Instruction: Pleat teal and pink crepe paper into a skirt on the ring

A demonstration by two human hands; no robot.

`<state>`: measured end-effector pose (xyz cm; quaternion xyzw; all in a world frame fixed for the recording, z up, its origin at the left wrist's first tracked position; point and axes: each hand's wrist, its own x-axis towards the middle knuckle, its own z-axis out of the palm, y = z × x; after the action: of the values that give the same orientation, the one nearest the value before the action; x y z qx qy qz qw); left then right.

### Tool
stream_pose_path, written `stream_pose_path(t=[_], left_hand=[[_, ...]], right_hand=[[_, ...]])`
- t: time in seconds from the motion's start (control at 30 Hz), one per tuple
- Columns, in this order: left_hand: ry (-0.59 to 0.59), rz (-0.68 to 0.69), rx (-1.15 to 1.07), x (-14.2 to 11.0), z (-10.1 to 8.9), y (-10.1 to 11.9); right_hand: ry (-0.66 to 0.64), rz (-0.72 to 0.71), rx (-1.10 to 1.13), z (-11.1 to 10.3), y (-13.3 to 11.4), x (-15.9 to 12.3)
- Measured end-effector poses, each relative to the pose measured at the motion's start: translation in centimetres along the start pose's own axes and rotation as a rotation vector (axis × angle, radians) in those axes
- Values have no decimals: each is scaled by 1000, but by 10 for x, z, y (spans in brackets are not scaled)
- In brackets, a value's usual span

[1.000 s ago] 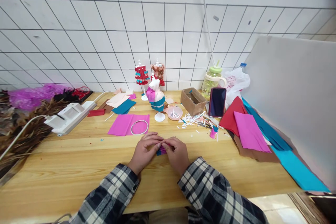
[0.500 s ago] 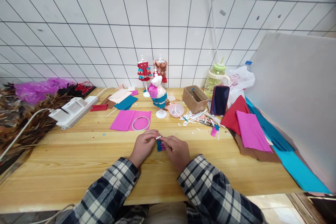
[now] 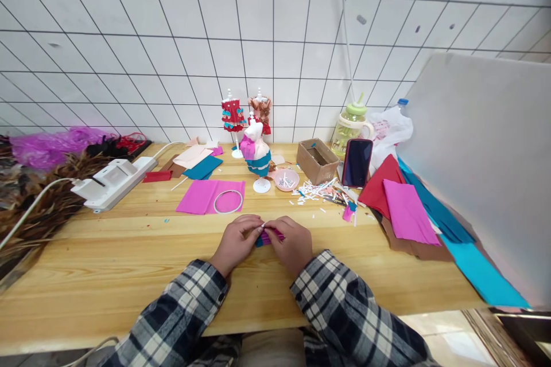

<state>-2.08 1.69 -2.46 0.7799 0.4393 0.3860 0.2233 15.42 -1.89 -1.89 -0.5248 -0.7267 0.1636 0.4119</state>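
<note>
My left hand [image 3: 236, 241] and my right hand [image 3: 293, 242] meet low over the wooden table [image 3: 129, 258], fingers pinched together. Between them they hold a small pleated bundle of pink and blue paper [image 3: 267, 237], with a thin white strip sticking up at its top. Both sleeves are dark plaid. Just beyond the hands lies a pink paper sheet [image 3: 200, 196] with a white ring [image 3: 228, 201] on it. Further back stands a small dress-form figure in pink and blue paper [image 3: 257, 155].
Two more dressed mini mannequins [image 3: 245, 113] stand by the tiled wall. A cardboard box [image 3: 317, 160], pink dish [image 3: 286, 179], paper scraps [image 3: 321, 190], phone [image 3: 357, 162] and green bottle [image 3: 350, 125] lie right of centre. Coloured sheets [image 3: 408, 212] stack at right; a power strip [image 3: 112, 182] and feathers [image 3: 38, 200] sit left.
The hands stay together on the paper bundle, fingers shifting slightly; more pink of the bundle shows now. The view has drifted a little.
</note>
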Motion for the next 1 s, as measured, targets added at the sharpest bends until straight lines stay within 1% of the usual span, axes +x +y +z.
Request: stream_pose_path(t=[0.1, 0.27, 0.37, 0.47, 0.6, 0.7, 0.8, 0.9, 1.0], left_hand=[[-8, 24, 36, 0, -2, 2], [-45, 160, 196, 0, -7, 6], [-49, 191, 230, -1, -6, 7], [-46, 198, 207, 0, -6, 8], [-120, 249, 202, 2, -9, 10], [-102, 262, 191, 3, -10, 10], [-65, 268, 180, 3, -10, 10], [-60, 267, 148, 3, -8, 8], [-52, 238, 100, 3, -5, 7]], right_hand=[[-11, 0, -7, 1, 0, 0], [-34, -9, -68, 2, -1, -1], [-28, 5, -66, 3, -2, -1], [-6, 69, 14, 4, -1, 1], [-4, 168, 136, 7, 2, 4], [-4, 201, 234, 9, 5, 5], [-16, 175, 286, 9, 8, 5], [-54, 115, 285, 8, 10, 4], [-79, 92, 266, 8, 11, 3]])
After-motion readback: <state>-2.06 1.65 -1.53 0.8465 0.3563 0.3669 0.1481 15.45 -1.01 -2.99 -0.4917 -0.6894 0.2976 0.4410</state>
